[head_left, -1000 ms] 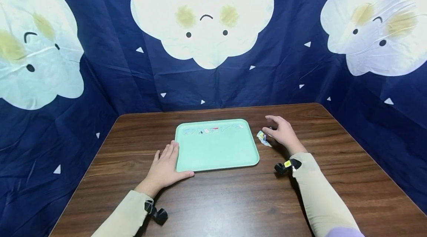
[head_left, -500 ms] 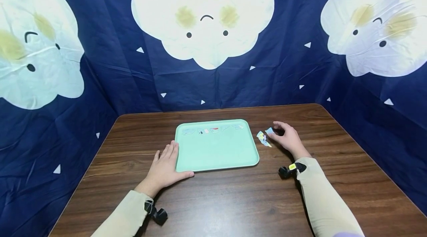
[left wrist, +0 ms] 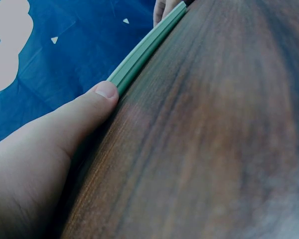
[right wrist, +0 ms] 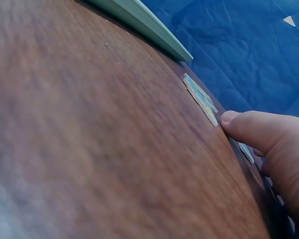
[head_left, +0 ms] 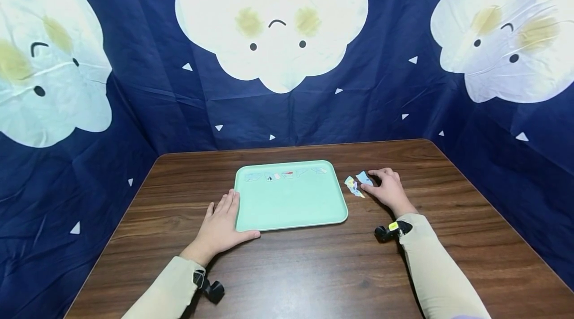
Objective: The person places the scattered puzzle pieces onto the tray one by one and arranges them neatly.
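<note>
A mint-green tray (head_left: 291,204) lies on the wooden table. My left hand (head_left: 221,227) rests along its left side, fingers straight, thumb at the near left corner; in the left wrist view the thumb (left wrist: 97,102) touches the tray's edge. Right of the tray, my right hand (head_left: 387,189) curls its thumb and index finger round a light blue puzzle piece (head_left: 363,177) lying on the table. Just left of it lies a yellow and blue patterned puzzle piece (head_left: 353,186). In the right wrist view the thumb (right wrist: 239,122) comes close to the patterned piece (right wrist: 200,99).
Several small flat pieces, one with a red part (head_left: 288,174), lie in a row along the tray's far side. A dark blue cloth (head_left: 287,114) with white clouds hangs behind the table. Each wrist carries a small black camera (head_left: 386,232).
My right hand has moved slightly right and nearer to me, its fingers lowering to the light blue piece, which now shows more. The left hand and the tray stay where they were.
</note>
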`<state>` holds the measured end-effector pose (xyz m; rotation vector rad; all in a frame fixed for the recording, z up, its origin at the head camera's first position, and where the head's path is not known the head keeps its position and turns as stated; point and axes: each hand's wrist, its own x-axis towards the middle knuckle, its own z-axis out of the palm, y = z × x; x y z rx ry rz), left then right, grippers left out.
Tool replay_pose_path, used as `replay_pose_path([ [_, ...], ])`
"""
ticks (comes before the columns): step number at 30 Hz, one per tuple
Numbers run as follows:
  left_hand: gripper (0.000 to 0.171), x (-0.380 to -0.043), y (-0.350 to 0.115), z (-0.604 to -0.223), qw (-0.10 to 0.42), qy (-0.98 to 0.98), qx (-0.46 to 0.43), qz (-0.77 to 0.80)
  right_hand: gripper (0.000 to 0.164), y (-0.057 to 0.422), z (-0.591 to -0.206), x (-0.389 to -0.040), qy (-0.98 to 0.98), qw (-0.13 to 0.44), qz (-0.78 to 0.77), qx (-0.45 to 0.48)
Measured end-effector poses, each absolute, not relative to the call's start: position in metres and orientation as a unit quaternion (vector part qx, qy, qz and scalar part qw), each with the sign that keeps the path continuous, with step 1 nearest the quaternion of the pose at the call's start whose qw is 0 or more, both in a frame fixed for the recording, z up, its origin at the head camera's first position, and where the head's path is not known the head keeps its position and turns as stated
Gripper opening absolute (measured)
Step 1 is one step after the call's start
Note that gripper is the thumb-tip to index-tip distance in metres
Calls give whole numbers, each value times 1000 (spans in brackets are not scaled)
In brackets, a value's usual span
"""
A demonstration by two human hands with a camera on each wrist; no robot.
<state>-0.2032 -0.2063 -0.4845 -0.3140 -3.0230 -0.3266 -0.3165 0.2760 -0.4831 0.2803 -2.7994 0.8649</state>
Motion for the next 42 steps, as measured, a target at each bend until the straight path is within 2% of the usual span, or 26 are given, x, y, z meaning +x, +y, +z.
replay_pose_path([
  [17, 138, -204, -206, -485, 44, -989, -102, -102, 34, 268, -481, -319, -952, 115, 275, 74],
  [23, 138, -204, -206, -486, 47, -989, -102, -100, 32, 266, -480, -320, -955, 110, 267, 71],
  [31, 138, -204, -206, -486, 48, -988, -101, -104, 29, 265, -477, -320, -958, 132, 240, 89],
  [42, 137, -204, -205, -486, 44, -989, -100, -104, 36, 269, -471, -319, -966, 125, 176, 145],
])
